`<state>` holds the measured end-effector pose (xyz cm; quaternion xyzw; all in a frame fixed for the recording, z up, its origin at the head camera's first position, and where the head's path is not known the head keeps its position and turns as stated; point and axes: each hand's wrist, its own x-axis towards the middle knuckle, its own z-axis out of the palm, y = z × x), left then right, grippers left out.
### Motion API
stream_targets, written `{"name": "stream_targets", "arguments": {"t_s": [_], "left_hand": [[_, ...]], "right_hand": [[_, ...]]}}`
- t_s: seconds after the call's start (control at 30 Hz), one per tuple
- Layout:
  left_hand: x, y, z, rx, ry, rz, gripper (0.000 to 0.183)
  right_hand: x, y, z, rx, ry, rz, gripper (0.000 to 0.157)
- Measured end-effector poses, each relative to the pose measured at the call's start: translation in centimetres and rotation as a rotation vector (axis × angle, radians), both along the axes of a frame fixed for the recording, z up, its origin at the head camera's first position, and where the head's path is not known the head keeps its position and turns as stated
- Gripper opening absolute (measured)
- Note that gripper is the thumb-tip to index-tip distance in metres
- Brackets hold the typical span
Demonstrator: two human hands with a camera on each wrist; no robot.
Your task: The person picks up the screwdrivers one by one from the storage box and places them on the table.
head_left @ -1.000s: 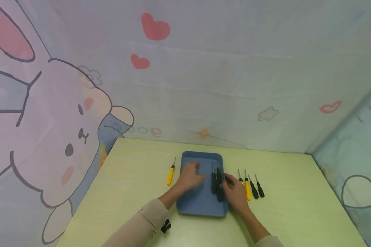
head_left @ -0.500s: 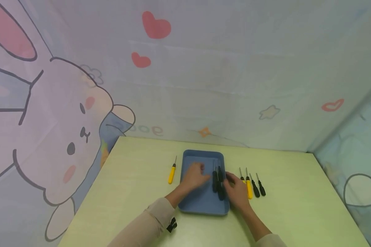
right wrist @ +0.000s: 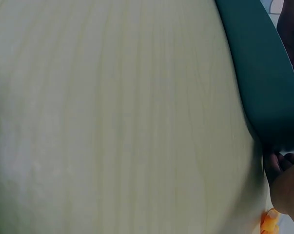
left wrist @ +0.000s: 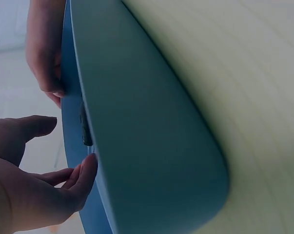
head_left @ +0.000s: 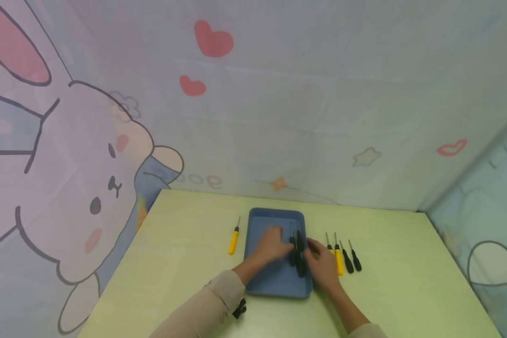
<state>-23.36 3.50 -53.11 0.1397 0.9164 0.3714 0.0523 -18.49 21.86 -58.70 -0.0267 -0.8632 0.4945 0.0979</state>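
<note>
Blue rectangular tray (head_left: 274, 285) clasped by right grip (head_left: 323, 265), slim black-handled screwdrivers (head_left: 300, 267) are best pinched singly by released left grip (head_left: 272, 245).

I get soft light, faint sheen towards the table edge (head_left: 274, 319) nearest me, dim wrist views, shadow along the tray (right wrist: 268, 73).

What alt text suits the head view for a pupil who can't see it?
A left hand is over a blue tray of black-handled screwdrivers, the right hand at its right edge. One yellow-handled screwdriver lies left of the tray; four more screwdrivers lie right.
</note>
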Motion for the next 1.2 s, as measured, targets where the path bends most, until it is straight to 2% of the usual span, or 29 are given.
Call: {"name": "stream_targets", "arguments": {"t_s": [0.17,0.37,0.53,0.63,0.7,0.8,0.87,0.93,1.07,1.17,1.2], "left_hand": [[0.0,0.4,-0.5,-0.021,-0.016,0.013,0.041],[0.3,1.1,-0.3,-0.019,-0.022,0.022,0.053],[0.4,1.4,-0.1,-0.054,0.006,0.007,0.048],[0.2,1.6,-0.6,-0.045,-0.002,0.0,0.046],[-0.6,1.9,-1.9,-0.043,-0.011,0.003,0.046],[-2.0,2.5,-4.8,-0.032,-0.004,0.012,0.048],[-2.5,2.7,-5.7,-0.037,-0.001,0.014,0.046],[-2.3,2.8,-5.5,-0.033,0.013,0.008,0.04],[-0.5,2.5,-1.8,-0.046,-0.013,-0.003,0.035],[0.2,2.4,-0.5,-0.067,-0.028,-0.006,0.038],[0.2,2.4,-0.5,-0.08,-0.022,-0.007,0.039]], "right_hand": [[0.1,0.0,0.0,-0.002,-0.003,0.0,0.042],[0.0,0.3,-0.1,0.016,0.004,-0.003,0.042],[-0.2,0.4,-0.4,0.027,0.014,-0.005,0.041],[-0.1,0.4,-0.4,0.026,0.017,0.001,0.041],[-0.1,0.4,-0.4,0.021,0.013,0.003,0.041],[0.0,0.3,-0.4,0.019,0.005,0.004,0.041],[0.0,0.3,-0.3,0.017,0.002,0.004,0.041],[0.0,0.3,-0.3,0.019,0.002,0.003,0.041],[-0.1,0.3,-0.4,0.023,0.007,0.005,0.041],[-0.1,0.2,-0.5,0.018,0.015,0.011,0.041],[-0.1,0.2,-0.5,0.015,0.018,0.013,0.041]]}}
